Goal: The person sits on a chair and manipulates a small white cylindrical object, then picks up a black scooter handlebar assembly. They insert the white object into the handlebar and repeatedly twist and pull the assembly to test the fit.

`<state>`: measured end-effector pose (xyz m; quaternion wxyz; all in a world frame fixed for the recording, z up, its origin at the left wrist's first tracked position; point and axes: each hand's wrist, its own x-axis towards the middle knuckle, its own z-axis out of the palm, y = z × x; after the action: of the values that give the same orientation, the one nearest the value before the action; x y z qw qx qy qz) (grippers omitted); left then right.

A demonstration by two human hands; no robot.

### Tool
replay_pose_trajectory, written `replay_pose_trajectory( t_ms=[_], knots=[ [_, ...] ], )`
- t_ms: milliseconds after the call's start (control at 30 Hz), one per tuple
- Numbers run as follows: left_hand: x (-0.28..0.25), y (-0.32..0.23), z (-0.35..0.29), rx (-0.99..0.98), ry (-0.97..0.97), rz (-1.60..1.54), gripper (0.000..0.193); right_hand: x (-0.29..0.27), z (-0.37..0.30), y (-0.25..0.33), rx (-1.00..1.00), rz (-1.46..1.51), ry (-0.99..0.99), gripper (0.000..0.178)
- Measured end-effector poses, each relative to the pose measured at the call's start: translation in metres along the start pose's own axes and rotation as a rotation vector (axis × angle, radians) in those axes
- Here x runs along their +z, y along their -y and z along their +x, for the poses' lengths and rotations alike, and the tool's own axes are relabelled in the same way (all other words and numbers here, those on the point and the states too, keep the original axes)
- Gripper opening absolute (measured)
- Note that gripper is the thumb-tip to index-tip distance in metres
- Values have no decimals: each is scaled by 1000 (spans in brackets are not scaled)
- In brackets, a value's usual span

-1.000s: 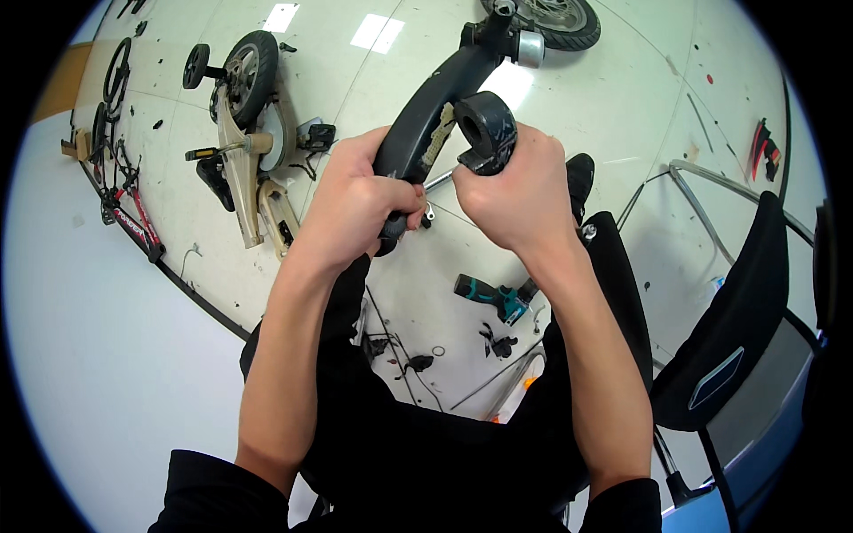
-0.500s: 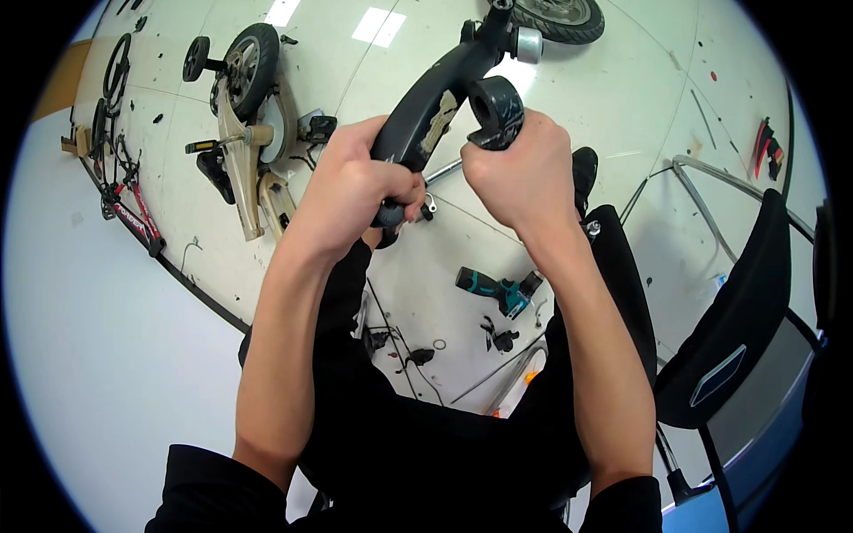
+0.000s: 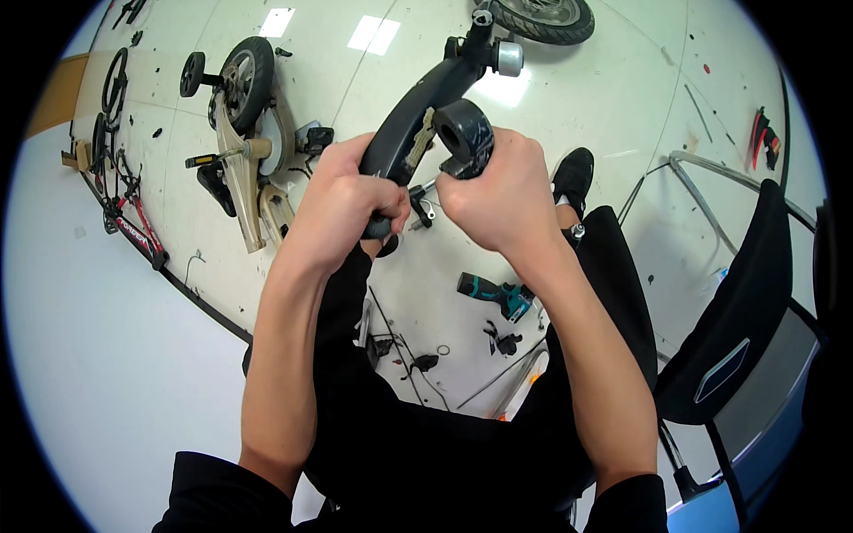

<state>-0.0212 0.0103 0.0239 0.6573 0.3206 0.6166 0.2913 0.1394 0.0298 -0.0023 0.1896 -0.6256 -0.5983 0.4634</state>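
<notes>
A black curved bike frame piece (image 3: pixel 418 111), its paint scraped to a pale patch, slants up and away in front of me. My left hand (image 3: pixel 342 200) is closed round its near end, just above a dark grey rounded tip. My right hand (image 3: pixel 502 191) makes a fist on a black part with a hollow round end (image 3: pixel 464 133); the rest of that part is hidden by the fingers. At the frame piece's far end are a clamp and a silver cylinder (image 3: pixel 508 59). A silver lever-like part (image 3: pixel 426 206) shows between my hands.
A teal and black cordless drill (image 3: pixel 498 295) lies on the floor between my legs, with small black parts (image 3: pixel 505 340) near it. A beige bike frame (image 3: pixel 238 169) with wheels lies at left. A wheel (image 3: pixel 546 18) is at the top, a black chair (image 3: pixel 729 329) at right.
Both hands have shifted a little left and toward me, and the frame piece and the hollow-ended part have moved with them. Both grips look the same.
</notes>
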Motion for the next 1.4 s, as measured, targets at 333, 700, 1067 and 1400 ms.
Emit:
replay_pose_trajectory(
  t_ms=[333,700,1067,1400],
  knots=[
    [0,1,3,-3,-6,32,15,3,4,-7,27,30,-5,21],
    [-4,1,4,-19,-17,84,14,9,5,-11,24,33,-9,21],
    [-4,2,1,-42,-31,146,33,7,-4,-2,39,-25,42,17],
    [2,4,5,-69,-53,201,29,8,-1,-4,88,-9,17,16]
  ],
)
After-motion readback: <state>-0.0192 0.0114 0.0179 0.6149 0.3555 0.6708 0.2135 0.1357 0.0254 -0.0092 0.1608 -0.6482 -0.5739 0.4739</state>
